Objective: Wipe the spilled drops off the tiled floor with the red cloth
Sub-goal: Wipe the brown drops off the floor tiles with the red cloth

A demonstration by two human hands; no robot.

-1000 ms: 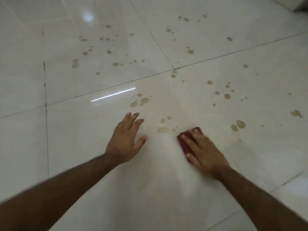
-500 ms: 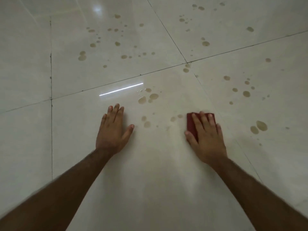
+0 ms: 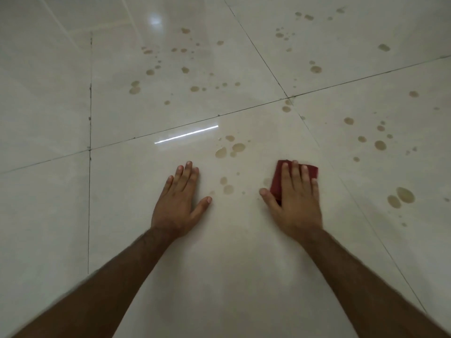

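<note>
A folded red cloth lies flat on the glossy cream tiled floor, pressed down under my right hand, whose fingers cover most of it. My left hand rests palm down on the same tile, fingers spread, holding nothing. Between the two hands lie a few brownish drops. A bigger cluster of drops sits just beyond them. More drops lie to the right of the cloth.
Brown drops are scattered over the far tiles, on the left and the right. Dark grout lines cross ahead of my hands. A bright light streak reflects on the floor.
My right hand has slid the cloth forward and to the right, away from the drops in the middle. My left hand has shifted a little left and straightened. One drop near the cloth is gone.
</note>
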